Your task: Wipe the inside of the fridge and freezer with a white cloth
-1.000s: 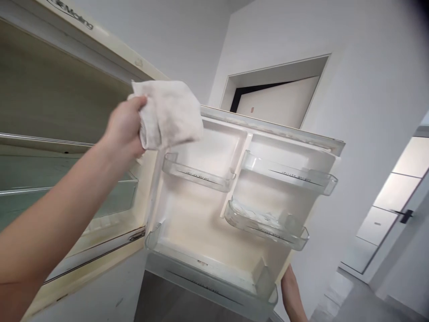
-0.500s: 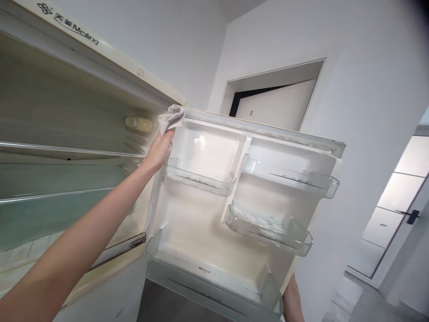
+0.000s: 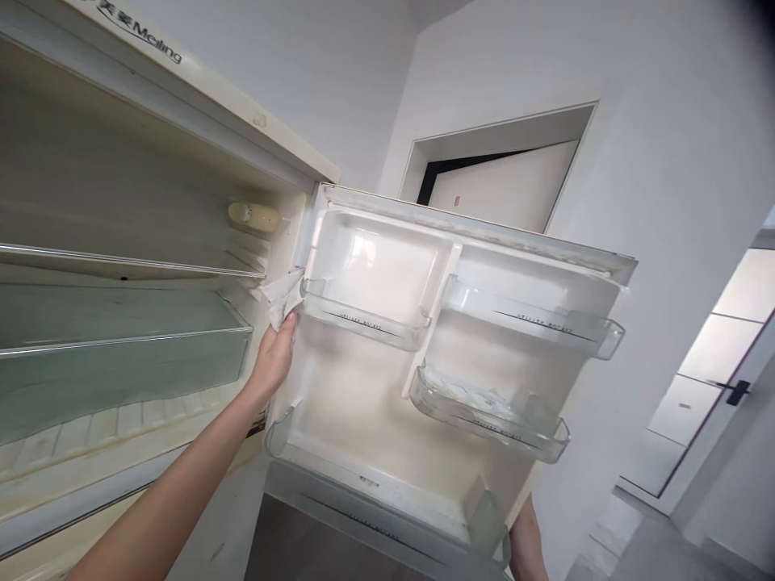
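An old cream fridge stands open in front of me. My left hand (image 3: 274, 355) grips a crumpled white cloth (image 3: 283, 295) and presses it against the hinge-side edge of the open door (image 3: 363, 403), beside the upper left door bin (image 3: 363, 321). Only the wrist and back of my right hand (image 3: 528, 539) show, behind the lower right corner of the door; its fingers are hidden.
The fridge cavity (image 3: 121, 242) holds glass shelves (image 3: 127, 339) and a small lamp housing (image 3: 253, 216). The door carries several clear bins (image 3: 533, 327). Behind are white walls, a doorway (image 3: 496, 181) and a white door with a black handle (image 3: 735, 391) at right.
My left hand has carried the cloth from in front of the fridge to the door's top hinge corner, then slid it down along the door's inner edge.
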### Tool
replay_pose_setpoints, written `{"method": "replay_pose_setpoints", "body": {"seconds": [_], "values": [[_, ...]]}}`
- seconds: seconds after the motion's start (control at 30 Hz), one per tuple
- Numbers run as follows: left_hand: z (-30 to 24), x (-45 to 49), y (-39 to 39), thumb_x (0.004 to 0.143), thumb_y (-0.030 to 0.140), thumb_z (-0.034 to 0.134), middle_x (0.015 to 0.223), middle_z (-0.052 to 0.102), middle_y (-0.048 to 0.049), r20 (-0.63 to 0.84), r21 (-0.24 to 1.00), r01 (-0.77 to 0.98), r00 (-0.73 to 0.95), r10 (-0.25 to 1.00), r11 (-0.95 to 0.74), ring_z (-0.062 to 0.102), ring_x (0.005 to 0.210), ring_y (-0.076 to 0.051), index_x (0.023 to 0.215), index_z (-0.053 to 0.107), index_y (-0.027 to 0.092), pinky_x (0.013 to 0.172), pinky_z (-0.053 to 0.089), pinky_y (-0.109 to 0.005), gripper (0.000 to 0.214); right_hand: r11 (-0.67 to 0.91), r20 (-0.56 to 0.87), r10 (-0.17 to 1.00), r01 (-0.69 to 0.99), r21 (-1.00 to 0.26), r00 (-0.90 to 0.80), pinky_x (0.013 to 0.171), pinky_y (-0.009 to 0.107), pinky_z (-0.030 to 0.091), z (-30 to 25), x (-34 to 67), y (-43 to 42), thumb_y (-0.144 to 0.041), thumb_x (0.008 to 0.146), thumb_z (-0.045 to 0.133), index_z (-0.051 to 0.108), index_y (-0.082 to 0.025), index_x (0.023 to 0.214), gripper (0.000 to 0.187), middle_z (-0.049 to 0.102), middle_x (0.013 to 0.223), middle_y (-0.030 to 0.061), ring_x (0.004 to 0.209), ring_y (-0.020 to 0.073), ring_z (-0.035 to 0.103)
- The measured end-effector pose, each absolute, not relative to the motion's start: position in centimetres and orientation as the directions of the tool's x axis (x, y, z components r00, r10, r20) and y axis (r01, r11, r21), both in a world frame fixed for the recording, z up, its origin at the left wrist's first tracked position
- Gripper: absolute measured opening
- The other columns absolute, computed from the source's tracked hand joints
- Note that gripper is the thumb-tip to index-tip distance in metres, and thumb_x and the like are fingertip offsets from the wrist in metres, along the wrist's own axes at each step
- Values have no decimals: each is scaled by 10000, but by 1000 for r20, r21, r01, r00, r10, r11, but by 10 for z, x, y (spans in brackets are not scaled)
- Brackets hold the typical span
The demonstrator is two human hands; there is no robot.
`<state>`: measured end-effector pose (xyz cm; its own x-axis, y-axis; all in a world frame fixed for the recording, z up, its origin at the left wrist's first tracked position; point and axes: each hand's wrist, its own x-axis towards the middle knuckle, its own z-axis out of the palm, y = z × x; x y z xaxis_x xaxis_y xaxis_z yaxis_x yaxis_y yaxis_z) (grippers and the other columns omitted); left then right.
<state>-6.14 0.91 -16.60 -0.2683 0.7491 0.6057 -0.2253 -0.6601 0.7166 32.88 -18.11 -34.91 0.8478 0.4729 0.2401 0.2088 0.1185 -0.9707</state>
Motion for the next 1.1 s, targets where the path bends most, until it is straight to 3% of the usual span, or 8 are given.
{"method": "replay_pose_setpoints", "body": {"seconds": [0.13,0.23,0.4,0.67,0.83,0.93,1.0,1.1], "values": [[-146,-45,-5,914,439,424,1483,478,-41,848,490,66,-266,458,-869,327,1429,-258,1364,504,265,1201,236,-417,490,118,254,450,225,-967,856,975,440,402,-348,326,-181,-770,671,529,576,-185,1189,783,589,1234,109,1191,328,470],[-136,-35,-11,918,334,434,1560,357,-28,943,301,284,-228,241,-910,190,1480,-235,1420,418,290,1222,111,-450,504,149,253,447,207,-967,858,946,435,421,-349,324,-180,-761,661,543,583,-178,1172,776,613,1188,107,1125,311,511],[-144,-17,-19,871,262,484,1563,351,-61,978,202,469,-149,148,-860,157,1484,-286,1456,358,273,1202,37,-504,599,184,272,450,210,-960,850,962,418,412,-355,326,-179,-745,696,520,579,-183,1169,737,615,1178,92,1119,285,514],[-142,35,-54,808,270,525,1466,504,-25,997,-77,472,63,-54,-878,376,1394,-278,1452,373,282,1159,142,-406,662,237,337,436,254,-938,835,959,418,417,-357,325,-178,-704,753,497,611,-191,1099,629,646,1101,78,1066,261,551],[-147,43,-50,778,220,495,1429,542,-3,952,-296,466,211,-221,-834,441,1351,-267,1458,366,282,1109,217,-363,695,224,332,442,257,-940,833,988,426,404,-353,322,-180,-699,786,465,591,-193,1172,649,622,1205,93,1143,268,527],[-161,34,-28,782,191,471,1318,644,21,900,-415,402,312,-305,-816,579,1202,-236,1428,406,345,1010,325,-310,668,208,338,431,272,-940,837,959,412,435,-354,321,-184,-684,780,495,607,-211,1170,623,624,1224,89,1159,277,527],[-173,26,-11,789,181,465,1182,723,37,880,-408,349,397,-261,-844,661,1008,-206,1338,514,400,867,399,-270,592,192,350,415,295,-936,840,930,397,458,-355,321,-186,-680,766,518,627,-225,1144,601,641,1201,80,1158,281,532],[-192,14,13,778,209,495,925,775,14,875,-276,322,475,-97,-906,670,789,-207,1136,670,408,692,418,-275,445,168,367,398,327,-930,841,922,391,465,-355,322,-188,-678,754,526,642,-224,1116,592,663,1149,75,1148,285,540]]}}
